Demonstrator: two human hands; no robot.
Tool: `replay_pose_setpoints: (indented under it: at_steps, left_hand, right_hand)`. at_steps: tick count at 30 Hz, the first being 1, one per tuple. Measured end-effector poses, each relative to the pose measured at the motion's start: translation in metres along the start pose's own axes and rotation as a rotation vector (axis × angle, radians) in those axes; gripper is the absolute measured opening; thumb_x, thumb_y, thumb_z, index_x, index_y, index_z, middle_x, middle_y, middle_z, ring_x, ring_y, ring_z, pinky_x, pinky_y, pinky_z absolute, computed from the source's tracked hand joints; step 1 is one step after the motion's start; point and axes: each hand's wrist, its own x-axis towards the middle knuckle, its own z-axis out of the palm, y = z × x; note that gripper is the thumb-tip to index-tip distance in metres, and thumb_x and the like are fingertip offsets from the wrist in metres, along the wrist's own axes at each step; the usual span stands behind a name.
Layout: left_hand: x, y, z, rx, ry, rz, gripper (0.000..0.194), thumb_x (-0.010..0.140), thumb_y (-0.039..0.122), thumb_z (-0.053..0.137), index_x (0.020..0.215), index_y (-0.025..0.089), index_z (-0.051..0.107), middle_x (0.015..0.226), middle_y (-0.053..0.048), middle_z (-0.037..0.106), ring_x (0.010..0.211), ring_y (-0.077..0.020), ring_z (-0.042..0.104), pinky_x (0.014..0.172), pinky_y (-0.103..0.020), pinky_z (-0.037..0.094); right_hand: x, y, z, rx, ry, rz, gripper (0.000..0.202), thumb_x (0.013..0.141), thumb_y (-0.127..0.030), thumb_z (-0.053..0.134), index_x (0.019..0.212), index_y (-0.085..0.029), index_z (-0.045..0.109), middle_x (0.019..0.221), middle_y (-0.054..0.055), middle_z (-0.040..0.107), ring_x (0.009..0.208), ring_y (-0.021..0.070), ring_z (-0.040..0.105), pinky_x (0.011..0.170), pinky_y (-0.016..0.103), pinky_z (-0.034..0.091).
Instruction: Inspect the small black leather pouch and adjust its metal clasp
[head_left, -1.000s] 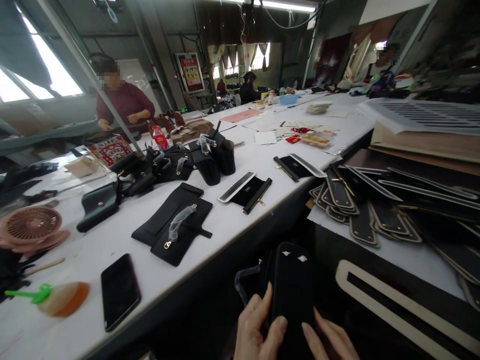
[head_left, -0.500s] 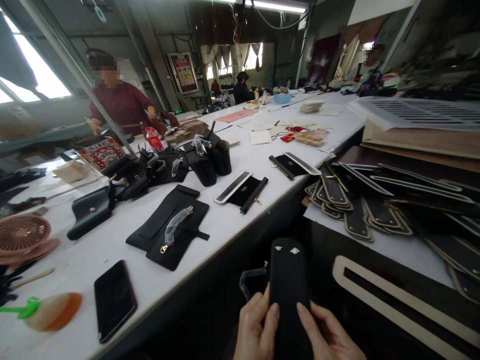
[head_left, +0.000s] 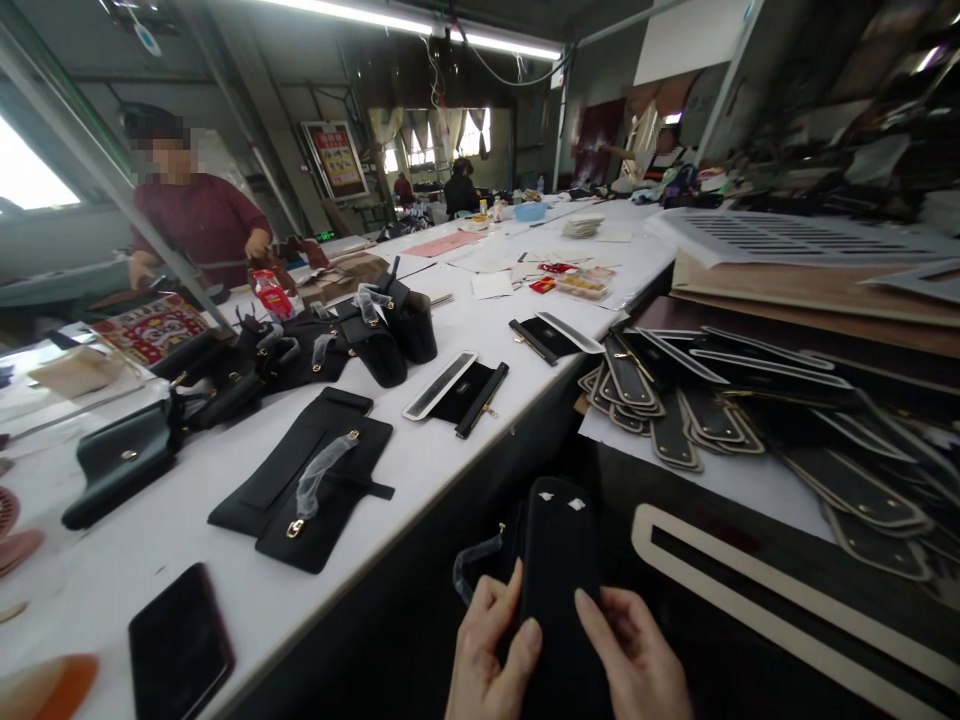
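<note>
Head view, forward-down, near hands (head_left: 559, 655)

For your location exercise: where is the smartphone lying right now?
In the head view, the smartphone lies at lower left on the white table, near its front edge, beside the black flap.

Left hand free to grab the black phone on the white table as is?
Probably not: the left hand is shut on the black leather piece, sharing the hold with the right hand. The way to the phone looks open otherwise.

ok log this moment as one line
left hand: grips black leather panel | right hand: grips same panel | panel: upright, below table edge | nearby: phone, flat black bag piece on white table
</note>
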Motion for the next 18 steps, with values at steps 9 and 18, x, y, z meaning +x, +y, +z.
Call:
replay_pose_setpoints:
  at_steps: [9, 18]
  left_hand:
    - [0.011, 0.03, -0.024, -0.187, -0.284, -0.018, 0.064, 0.095, 0.065, 0.036, 0.144, 0.026, 0.05, 0.157, -0.009, 0.038, 0.146, -0.0299, 0.03, 0.121, -0.051, 0.017]
    - [-0.02, -0.019, -0.047, -0.216, -0.227, -0.101, 0.111, 0.058, 0.078, 0.072, 0.15, 0.025, 0.039, 0.154, -0.013, 0.042, 0.144, -0.0371, 0.032, 0.117, -0.05, 0.026]
  right_hand:
    - [0.014, -0.02, -0.004, 0.383, -0.048, 0.31, 0.08, 0.055, -0.049, 0.094, 0.12, -0.017, 0.058, 0.115, 0.008, 0.07, 0.117, 0.0313, 0.059, 0.099, 0.035, 0.052]
    - [0.022, -0.02, 0.002, 0.525, 0.047, 0.461, 0.06, 0.041, -0.036, 0.097, 0.091, -0.02, 0.069, 0.106, 0.006, 0.073, 0.107, 0.0363, 0.065, 0.082, 0.039, 0.061]
